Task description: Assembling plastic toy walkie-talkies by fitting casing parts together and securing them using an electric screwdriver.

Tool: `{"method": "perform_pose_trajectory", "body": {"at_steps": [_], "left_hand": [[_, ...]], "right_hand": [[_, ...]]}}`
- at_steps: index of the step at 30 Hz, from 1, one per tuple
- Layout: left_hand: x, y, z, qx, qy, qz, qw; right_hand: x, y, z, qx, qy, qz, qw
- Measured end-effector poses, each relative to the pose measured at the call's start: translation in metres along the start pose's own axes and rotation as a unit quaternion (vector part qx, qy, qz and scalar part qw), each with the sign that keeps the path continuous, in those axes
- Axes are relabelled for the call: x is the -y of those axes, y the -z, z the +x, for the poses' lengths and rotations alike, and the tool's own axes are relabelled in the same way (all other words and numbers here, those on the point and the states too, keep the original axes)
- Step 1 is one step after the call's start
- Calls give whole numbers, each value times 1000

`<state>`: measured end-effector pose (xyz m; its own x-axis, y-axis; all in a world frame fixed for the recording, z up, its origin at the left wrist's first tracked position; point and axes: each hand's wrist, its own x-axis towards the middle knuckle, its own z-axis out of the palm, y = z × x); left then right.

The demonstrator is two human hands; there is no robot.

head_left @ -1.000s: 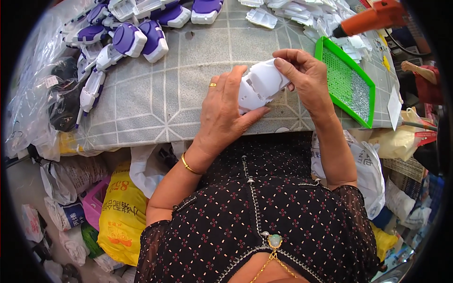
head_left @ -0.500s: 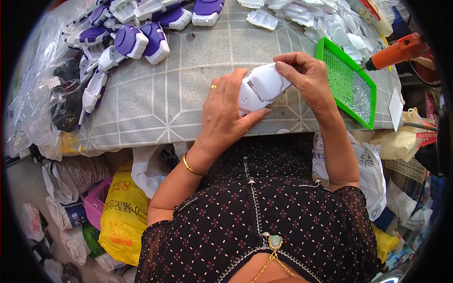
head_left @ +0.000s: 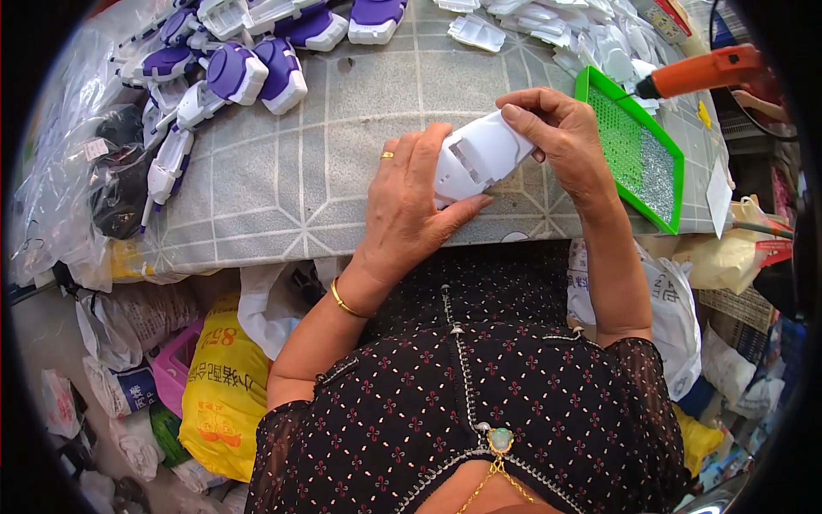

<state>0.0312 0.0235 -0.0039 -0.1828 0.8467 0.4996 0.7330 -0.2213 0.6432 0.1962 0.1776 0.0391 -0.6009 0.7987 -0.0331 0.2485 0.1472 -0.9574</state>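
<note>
A white plastic casing (head_left: 485, 152) with a rectangular slot is held above the table's near half, tilted up to the right. My left hand (head_left: 409, 184) wraps round its lower left end, thumb along the near edge. The fingers and thumb of my right hand (head_left: 556, 128) pinch its upper right end. What lies under the casing is hidden. To the right of my right hand stands a green tray (head_left: 632, 190) holding many small silvery pieces that look like screws.
Purple-and-white plastic units (head_left: 233, 73) are heaped at the far left, beside clear plastic bags (head_left: 60, 171). White plastic parts (head_left: 548, 26) pile up at the far right. An orange power screwdriver (head_left: 702, 71) reaches over the tray. A yellow bag (head_left: 224, 403) lies below the table edge.
The casing's upper piece has shifted, and its uneven gap now shows as a neat rectangular slot. The orange screwdriver has moved up and left. My left hand stays put.
</note>
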Motion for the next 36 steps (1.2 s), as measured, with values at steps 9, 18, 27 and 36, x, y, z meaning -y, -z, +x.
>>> {"method": "perform_pose_trajectory", "body": {"at_steps": [9,18,27,36], "left_hand": [[1,-1,0,-6,-2,2,1000],[0,0,0,-4,7,-4,1000],[-1,-1,0,-5,-7,-2,1000],[2,-1,0,7,-31,9,999]], "right_hand": [[2,-3,3,-1,-12,6,1000],[-3,-2,1,10,4,2,1000],[-20,-24,-11,-111,169,-177,963],[-30,-32,-9,-146,307,-299,892]]}}
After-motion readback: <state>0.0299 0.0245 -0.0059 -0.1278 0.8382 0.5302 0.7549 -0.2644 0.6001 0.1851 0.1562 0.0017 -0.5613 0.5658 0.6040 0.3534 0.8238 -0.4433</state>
